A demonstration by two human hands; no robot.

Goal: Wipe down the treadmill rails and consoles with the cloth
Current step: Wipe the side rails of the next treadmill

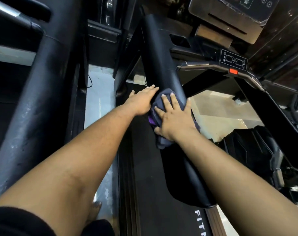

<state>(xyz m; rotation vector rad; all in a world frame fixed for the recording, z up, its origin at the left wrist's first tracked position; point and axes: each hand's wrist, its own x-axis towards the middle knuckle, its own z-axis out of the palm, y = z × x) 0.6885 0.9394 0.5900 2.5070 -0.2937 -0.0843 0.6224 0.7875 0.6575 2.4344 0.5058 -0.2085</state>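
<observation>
A grey cloth (159, 99) with a purple patch lies draped over the black padded rail (159, 57) of the treadmill, which runs from the upper middle down to the lower right. My right hand (174, 118) presses flat on the cloth with its fingers spread over the rail. My left hand (142, 99) lies with straight fingers against the left side of the rail, touching the cloth's edge. The console (233, 14) with its buttons sits at the upper right, above a small control panel (233, 60) and a red stop button (233, 71).
A second thick black rail (42, 82) of a neighbouring machine slants down the left side. The treadmill belt (155, 193) with white lettering lies below. A strip of pale floor (98, 103) runs between the machines, with my bare foot (95, 210) on it.
</observation>
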